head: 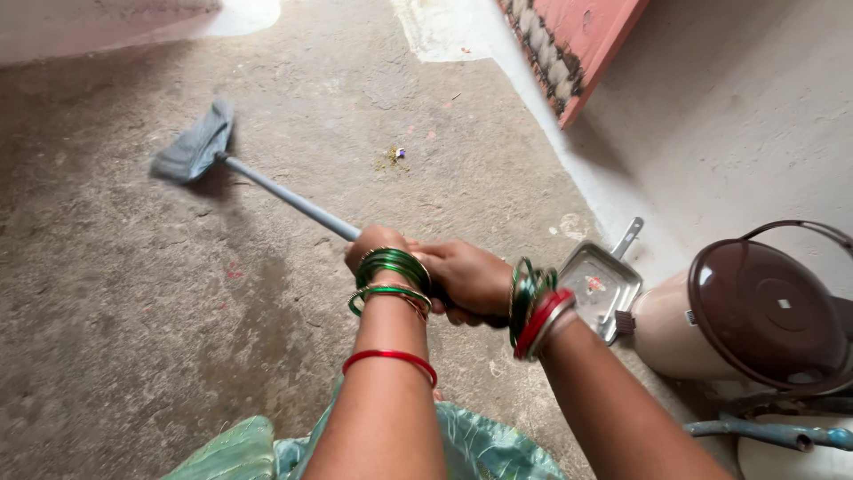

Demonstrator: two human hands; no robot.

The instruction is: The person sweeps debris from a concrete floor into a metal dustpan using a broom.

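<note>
A mop with a grey-blue head (195, 144) rests on the concrete floor at the upper left, its grey handle (289, 201) running down toward me. My left hand (375, 250) grips the handle, green bangles on its wrist. Just behind it, my right hand (466, 277) is closed around the handle's near end, with green and red bangles on the wrist. Both forearms reach out from the bottom of the view.
A small metal dustpan (597, 283) lies by the wall to the right, next to a beige bin with a brown lid (764, 311). A bit of litter (394, 156) lies on the floor ahead. A red door (577, 44) stands at the upper right.
</note>
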